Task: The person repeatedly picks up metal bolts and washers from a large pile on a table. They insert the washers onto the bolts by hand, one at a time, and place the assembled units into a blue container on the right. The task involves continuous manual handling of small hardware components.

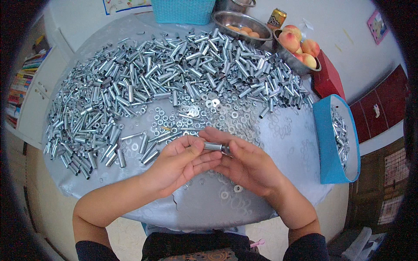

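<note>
Over the near middle of the table, both my hands hold one shiny metal sleeve [213, 146], lying roughly level between them. My left hand [178, 165] grips its left end between thumb and fingers. Around the right end, partly hidden, are the fingers and thumb of my right hand [248, 167]; a darker piece shows at that end. Just beyond the hands lie flat washers [235, 115], hex nuts [174, 124] and a few thin metal rods [163, 137]. Behind them spreads a large heap of metal sleeves [152, 71].
A blue fabric bin [338, 176] with metal parts stands at the right edge. Along the back are a turquoise basket [183, 12], a steel bowl [222, 18] of eggs, a can [277, 18], a bowl of peaches [289, 41] and a red box [327, 78].
</note>
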A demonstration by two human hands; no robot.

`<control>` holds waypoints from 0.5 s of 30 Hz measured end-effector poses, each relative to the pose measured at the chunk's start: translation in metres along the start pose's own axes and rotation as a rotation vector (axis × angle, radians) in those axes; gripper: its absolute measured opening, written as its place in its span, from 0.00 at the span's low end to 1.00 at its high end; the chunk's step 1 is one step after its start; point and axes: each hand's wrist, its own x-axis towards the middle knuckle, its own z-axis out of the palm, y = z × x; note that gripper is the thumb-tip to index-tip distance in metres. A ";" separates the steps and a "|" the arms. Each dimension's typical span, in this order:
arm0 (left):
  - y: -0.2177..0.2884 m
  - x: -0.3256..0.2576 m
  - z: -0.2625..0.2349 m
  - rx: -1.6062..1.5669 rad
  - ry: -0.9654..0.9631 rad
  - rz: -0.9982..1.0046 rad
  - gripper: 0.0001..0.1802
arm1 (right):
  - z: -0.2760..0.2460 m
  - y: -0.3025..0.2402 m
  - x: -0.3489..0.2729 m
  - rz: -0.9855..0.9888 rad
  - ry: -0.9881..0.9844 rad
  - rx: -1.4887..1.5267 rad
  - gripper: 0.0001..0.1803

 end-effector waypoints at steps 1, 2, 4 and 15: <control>0.001 0.000 0.003 0.001 0.007 -0.009 0.09 | 0.000 0.002 0.001 -0.013 0.003 -0.001 0.32; 0.001 0.000 0.006 0.003 0.014 -0.018 0.10 | -0.001 0.003 0.001 -0.026 0.006 -0.002 0.32; 0.001 0.000 0.007 0.000 0.035 -0.027 0.11 | -0.002 0.005 0.002 -0.025 -0.013 0.026 0.31; 0.001 -0.001 0.004 0.049 0.096 0.025 0.08 | -0.009 -0.003 0.005 0.006 -0.007 0.285 0.35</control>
